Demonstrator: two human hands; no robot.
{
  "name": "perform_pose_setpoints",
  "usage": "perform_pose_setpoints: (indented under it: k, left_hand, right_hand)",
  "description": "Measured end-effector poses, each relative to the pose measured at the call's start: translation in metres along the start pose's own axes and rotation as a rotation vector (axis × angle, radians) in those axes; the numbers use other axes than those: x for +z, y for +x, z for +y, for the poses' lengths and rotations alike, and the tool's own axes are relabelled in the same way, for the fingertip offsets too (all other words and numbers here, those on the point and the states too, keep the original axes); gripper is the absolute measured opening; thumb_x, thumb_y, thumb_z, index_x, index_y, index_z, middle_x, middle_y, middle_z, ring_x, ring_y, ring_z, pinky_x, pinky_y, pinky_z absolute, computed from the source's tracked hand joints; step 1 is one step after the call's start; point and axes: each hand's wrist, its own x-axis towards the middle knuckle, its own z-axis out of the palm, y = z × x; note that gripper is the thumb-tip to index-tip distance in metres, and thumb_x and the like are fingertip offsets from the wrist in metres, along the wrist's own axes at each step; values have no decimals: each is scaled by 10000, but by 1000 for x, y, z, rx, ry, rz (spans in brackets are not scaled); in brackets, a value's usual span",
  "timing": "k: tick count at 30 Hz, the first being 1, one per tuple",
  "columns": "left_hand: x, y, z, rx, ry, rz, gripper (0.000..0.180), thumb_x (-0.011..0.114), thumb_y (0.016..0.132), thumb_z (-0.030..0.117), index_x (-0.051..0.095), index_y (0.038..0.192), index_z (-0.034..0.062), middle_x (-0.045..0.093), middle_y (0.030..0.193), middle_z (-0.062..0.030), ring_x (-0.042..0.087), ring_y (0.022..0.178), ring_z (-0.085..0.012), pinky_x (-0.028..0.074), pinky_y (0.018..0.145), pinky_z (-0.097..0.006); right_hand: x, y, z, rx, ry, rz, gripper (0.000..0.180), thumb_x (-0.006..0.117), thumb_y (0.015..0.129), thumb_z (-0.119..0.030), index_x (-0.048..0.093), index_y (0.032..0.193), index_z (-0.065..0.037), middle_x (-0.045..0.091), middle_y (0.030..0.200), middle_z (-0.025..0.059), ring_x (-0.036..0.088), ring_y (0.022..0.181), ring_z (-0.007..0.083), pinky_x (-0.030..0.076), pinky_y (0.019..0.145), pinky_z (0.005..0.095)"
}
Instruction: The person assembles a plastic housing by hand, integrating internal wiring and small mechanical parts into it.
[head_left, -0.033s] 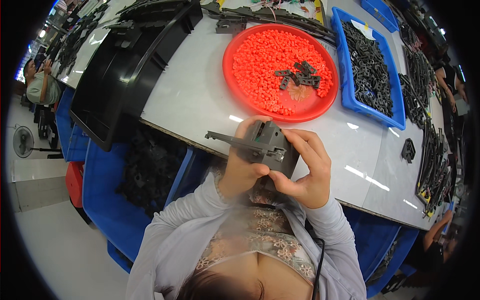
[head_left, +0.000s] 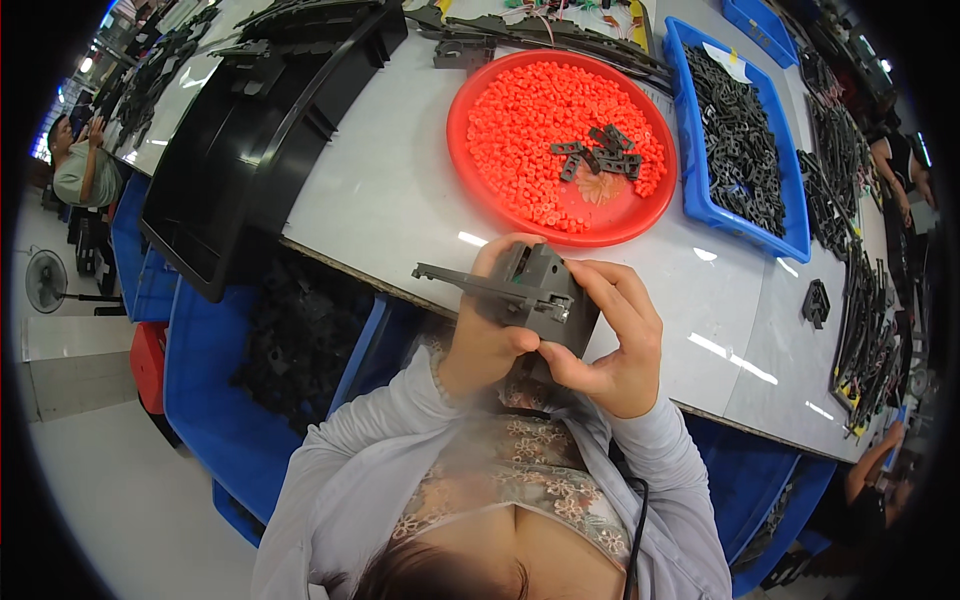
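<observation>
Left hand (head_left: 475,345) and right hand (head_left: 630,345) grip opposite sides of a dark grey plastic part (head_left: 545,287), held between the worker's chest and the round red tray (head_left: 610,226); thumbs nearly meet, forearms converging inward.

Both forearms rise from the lower edge and slant inward, bringing the hands together in front of the chest. The left hand (head_left: 478,345) is curled in a grip, its thumb pointing right and some fingers hidden. The right hand (head_left: 628,350) grips too, index finger reaching up and left, thumb angled leftward, its tip close beside the left thumb's.
</observation>
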Motion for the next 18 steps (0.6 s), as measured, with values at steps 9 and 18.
perform_pose_setpoints:
  k: [9,18]
  left_hand:
    - [-2,-1,-7,0,-97,-3,1058,817,492,553,352,1276,15,534,1146,-52,547,1040,-146,469,889,-289]
    - [-6,5,7,-8,-186,-21,889,497,710,740,347,1317,108,521,1173,-69,542,1046,-189,477,896,-374]
  right_hand:
    - [3,-1,-3,0,-71,13,648,785,515,-99,589,1123,9,584,1041,156,576,908,296,487,764,362]
    - [1,0,-10,23,-67,-115,1007,866,526,-352,376,1300,67,422,1261,239,479,1078,358,442,881,410]
